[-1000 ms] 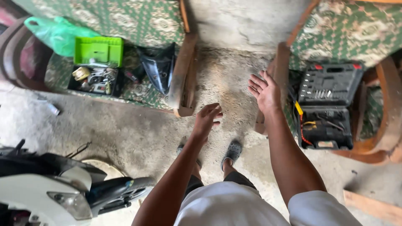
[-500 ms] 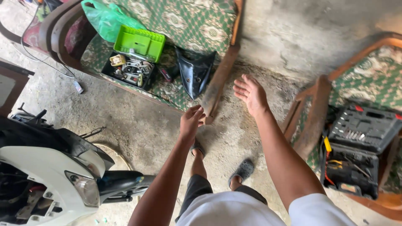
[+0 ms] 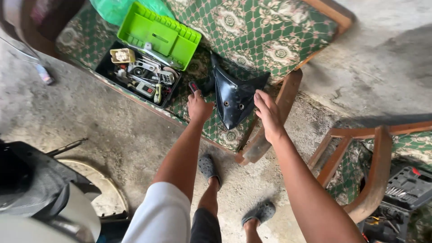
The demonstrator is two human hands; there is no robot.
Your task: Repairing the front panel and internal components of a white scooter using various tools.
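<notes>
Glossy black plastic panel point(image 3: 234, 96) on patterned cloth cushion point(image 3: 270, 36).

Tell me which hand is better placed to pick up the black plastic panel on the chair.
Right, probably: the right hand hovers open at the black panel edge, while the left hand sits beside it.

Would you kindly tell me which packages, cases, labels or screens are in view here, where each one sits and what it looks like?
Toolbox: open on the green patterned seat, ahead of the left hand; bright green lid, black tray of small tools.
Plastic bag: behind the toolbox; translucent green.
Tool case: lower right, open; black, rectangular.
No screens or readable labels.
</notes>
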